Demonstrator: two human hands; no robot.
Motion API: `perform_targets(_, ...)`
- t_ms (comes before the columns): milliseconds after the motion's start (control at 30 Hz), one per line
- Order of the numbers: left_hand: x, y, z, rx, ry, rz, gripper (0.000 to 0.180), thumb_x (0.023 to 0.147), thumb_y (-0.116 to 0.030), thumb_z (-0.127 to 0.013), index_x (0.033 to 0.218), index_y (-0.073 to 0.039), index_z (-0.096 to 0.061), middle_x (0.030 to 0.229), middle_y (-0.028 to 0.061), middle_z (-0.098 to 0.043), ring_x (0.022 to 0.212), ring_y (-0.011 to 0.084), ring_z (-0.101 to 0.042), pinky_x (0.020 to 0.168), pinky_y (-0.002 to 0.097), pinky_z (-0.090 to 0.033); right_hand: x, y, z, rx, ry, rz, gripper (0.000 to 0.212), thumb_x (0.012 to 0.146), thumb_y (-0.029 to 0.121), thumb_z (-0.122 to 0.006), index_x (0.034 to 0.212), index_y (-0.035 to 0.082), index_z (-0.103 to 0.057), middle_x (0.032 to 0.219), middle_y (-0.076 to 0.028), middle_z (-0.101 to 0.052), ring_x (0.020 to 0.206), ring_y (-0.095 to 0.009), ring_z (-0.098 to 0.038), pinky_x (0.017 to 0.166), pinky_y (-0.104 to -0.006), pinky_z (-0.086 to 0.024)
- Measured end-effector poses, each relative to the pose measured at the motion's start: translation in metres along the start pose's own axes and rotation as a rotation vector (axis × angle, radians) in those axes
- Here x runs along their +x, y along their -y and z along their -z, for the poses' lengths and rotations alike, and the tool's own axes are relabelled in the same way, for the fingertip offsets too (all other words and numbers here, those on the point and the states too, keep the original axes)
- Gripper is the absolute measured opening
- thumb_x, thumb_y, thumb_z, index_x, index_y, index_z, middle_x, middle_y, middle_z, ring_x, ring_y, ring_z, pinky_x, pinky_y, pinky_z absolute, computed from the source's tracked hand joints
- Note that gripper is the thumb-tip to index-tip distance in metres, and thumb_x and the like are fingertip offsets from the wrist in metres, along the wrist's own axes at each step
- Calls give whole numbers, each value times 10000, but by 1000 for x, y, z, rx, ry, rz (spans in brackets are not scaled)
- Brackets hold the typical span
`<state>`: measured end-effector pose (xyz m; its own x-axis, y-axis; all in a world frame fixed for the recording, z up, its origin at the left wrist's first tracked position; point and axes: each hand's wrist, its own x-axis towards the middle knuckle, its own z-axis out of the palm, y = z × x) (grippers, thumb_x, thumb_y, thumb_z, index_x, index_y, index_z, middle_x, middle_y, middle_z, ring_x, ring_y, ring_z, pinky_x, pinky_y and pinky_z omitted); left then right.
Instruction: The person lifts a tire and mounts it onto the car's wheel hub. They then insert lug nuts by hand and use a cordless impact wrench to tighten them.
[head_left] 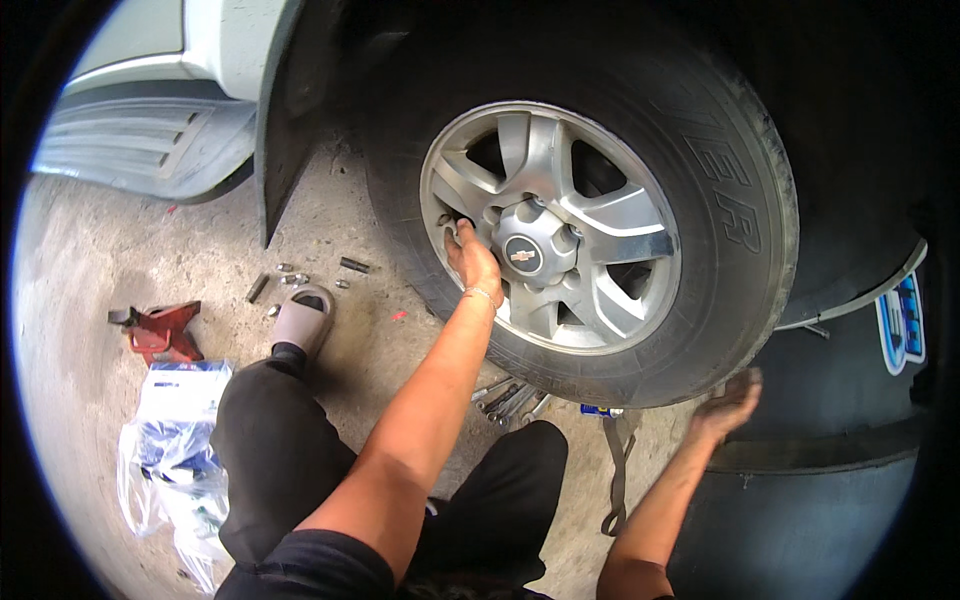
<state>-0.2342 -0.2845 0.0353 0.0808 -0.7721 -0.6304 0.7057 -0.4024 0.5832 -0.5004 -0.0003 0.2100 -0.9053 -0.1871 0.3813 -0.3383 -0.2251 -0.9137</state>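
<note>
A large black tire on a silver spoked wheel rim fills the upper middle, tucked against the vehicle. My left hand grips the rim's left side, its fingers curled into an opening between spokes, left of the round center cap. The fingertips are partly hidden there. Low on the right, my right hand rests against the tire's lower edge, fingers stretched out and palm turned up toward the rubber.
Lug nuts and a dark socket lie by my shoe. Farther left are a red jack stand and a plastic bag with packages. Several wrenches, a blue can and a dark strap lie below the tire.
</note>
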Motion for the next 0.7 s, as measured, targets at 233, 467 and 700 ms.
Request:
perform_targets(233, -5, 9, -12, 106, -18, 60, 876, 948, -759, -408, 1646, -270, -207, 1707, 225, 37, 1547, 480, -150, 1222, 591, -237, 48, 147, -133, -511, 789, 920, 667, 1005, 378, -612, 1512, -22, -444, 1552, -197, -465, 1455, -332, -421, 1226, -471, -279)
perform_targets(467, -12, 10, -31, 155, -75, 52, 849, 943, -758, -434, 1611, -244, -335, 1706, 205, 107, 1547, 513, 35, 1237, 596, -199, 32, 142, -173, -604, 828, 680, 1162, 670, 651, -808, 1548, 3, -410, 1529, -221, -466, 1439, -365, -428, 1222, -474, -276)
perform_targets(700, -4, 11, -38, 106, -112, -65, 763, 998, -613, -451, 1515, -52, -459, 1677, 279, -22, 1562, 432, -61, 1227, 507, -259, 49, 140, -141, -728, 722, 796, 1245, 688, 763, -757, 1559, -32, -358, 1575, -223, -400, 1471, -355, -372, 1217, -490, -262)
